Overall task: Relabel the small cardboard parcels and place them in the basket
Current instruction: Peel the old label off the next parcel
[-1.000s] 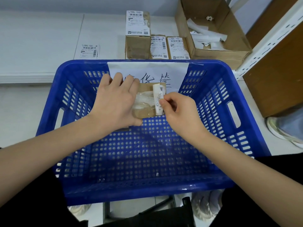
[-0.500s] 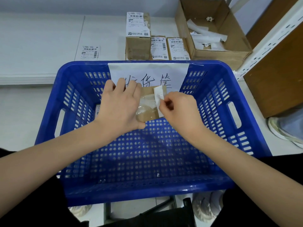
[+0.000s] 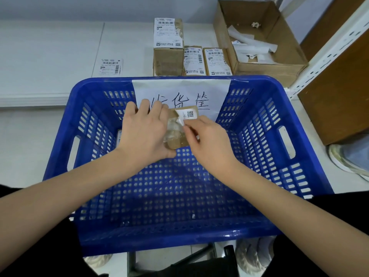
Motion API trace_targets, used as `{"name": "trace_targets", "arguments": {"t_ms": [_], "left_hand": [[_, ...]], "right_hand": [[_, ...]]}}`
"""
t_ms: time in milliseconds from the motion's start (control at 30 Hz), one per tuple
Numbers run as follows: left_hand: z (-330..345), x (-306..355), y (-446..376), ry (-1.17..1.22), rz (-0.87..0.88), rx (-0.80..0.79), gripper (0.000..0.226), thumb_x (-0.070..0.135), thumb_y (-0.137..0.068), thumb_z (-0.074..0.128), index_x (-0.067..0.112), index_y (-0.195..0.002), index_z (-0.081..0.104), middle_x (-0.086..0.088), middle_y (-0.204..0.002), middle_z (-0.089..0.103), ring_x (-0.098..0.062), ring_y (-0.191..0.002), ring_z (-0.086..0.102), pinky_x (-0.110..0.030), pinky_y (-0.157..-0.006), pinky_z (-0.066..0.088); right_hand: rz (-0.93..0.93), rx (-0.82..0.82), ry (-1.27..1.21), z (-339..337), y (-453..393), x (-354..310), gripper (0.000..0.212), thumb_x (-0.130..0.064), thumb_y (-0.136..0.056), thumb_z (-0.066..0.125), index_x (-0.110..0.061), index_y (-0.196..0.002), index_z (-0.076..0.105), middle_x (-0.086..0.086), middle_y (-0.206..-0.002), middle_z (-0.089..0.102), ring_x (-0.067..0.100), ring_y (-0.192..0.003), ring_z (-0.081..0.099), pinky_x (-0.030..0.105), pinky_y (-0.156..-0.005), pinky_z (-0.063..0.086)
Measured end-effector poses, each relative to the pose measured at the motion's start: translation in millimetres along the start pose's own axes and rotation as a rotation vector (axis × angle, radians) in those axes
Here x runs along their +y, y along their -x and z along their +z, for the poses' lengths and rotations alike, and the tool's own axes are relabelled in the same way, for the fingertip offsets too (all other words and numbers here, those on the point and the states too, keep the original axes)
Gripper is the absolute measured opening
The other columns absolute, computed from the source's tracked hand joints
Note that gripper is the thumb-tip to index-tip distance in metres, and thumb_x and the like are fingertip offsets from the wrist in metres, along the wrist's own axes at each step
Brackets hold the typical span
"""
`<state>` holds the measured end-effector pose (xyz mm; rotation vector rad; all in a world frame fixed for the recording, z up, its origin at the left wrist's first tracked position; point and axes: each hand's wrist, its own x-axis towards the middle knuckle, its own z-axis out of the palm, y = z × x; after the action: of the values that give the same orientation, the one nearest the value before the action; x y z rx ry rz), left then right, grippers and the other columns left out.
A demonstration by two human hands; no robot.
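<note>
Over the blue plastic basket (image 3: 60, 140) I hold a small taped cardboard parcel (image 3: 175, 136). My left hand (image 3: 145, 130) grips the parcel from its left side, fingers over the top. My right hand (image 3: 207, 140) pinches the edge of a white shipping label (image 3: 186, 115) that is partly peeled off the parcel's upper right corner; a QR code shows on it. Three more labelled parcels (image 3: 168, 47) stand on the white surface behind the basket.
A white paper sign (image 3: 215, 90) with handwriting hangs on the basket's far wall. A loose label (image 3: 110, 66) lies on the surface at the left. An open carton (image 3: 265, 64) with label backing strips sits at the back right, beside a white shelf upright (image 3: 327, 52).
My right hand has pulled the label further off the parcel, so its printed face with the QR code now shows. Both hands stay over the basket.
</note>
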<state>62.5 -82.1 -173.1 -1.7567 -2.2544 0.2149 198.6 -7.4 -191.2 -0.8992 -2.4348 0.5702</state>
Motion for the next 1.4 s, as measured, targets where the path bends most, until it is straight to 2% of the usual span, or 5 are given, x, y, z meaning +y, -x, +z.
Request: {"name": "trace_targets", "arguments": {"t_ms": [100,333,667,967,1400], "left_hand": [[-2,1,0,0.005,0.008,0.027,0.091,0.069,-0.037,0.065,0.003,-0.099,0.063,-0.006,-0.084,0.056,-0.025,-0.073,0.049,-0.035,-0.067,0.035],[-5,2,1,-0.011,0.038,0.03,0.091,0.071,-0.039,0.063,0.006,-0.102,0.062,-0.003,-0.083,0.054,-0.023,-0.074,0.047,-0.034,-0.067,0.032],[-6,7,2,-0.017,0.054,0.028,0.095,0.075,-0.041,0.052,0.007,-0.106,0.063,-0.002,-0.086,0.056,-0.022,-0.078,0.049,-0.033,-0.069,0.035],[-12,16,5,-0.007,0.038,0.051,0.113,0.068,-0.039,0.072,-0.002,-0.125,0.054,-0.011,-0.102,0.059,-0.028,-0.092,0.056,-0.04,-0.089,0.033],[-28,20,7,0.151,0.084,0.097,0.109,0.059,-0.041,0.075,-0.003,-0.127,0.054,-0.013,-0.1,0.061,-0.031,-0.089,0.058,-0.039,-0.08,0.038]], "right_hand": [[0.13,-0.053,-0.13,-4,-2,-2,0.019,-0.029,-0.09,0.062,-0.013,-0.097,0.07,0.003,-0.085,0.062,0.022,-0.075,0.06,0.042,-0.073,0.051],[0.251,-0.061,-0.162,-9,-3,-5,0.018,-0.028,-0.087,0.067,-0.011,-0.091,0.065,-0.003,-0.081,0.06,0.016,-0.074,0.058,0.036,-0.076,0.05],[0.35,-0.023,-0.306,-9,-2,1,0.014,-0.014,-0.088,0.064,-0.008,-0.076,0.061,-0.008,-0.058,0.051,0.01,-0.057,0.046,0.032,-0.064,0.044],[0.355,0.017,-0.4,-19,1,-2,0.017,-0.01,-0.088,0.062,-0.004,-0.073,0.058,-0.008,-0.054,0.045,0.006,-0.051,0.038,0.022,-0.054,0.034],[0.323,-0.049,-0.382,-50,3,-15,0.034,-0.011,-0.09,0.06,-0.019,-0.061,0.044,-0.006,-0.055,0.042,0.008,-0.053,0.037,0.024,-0.055,0.033]]}}
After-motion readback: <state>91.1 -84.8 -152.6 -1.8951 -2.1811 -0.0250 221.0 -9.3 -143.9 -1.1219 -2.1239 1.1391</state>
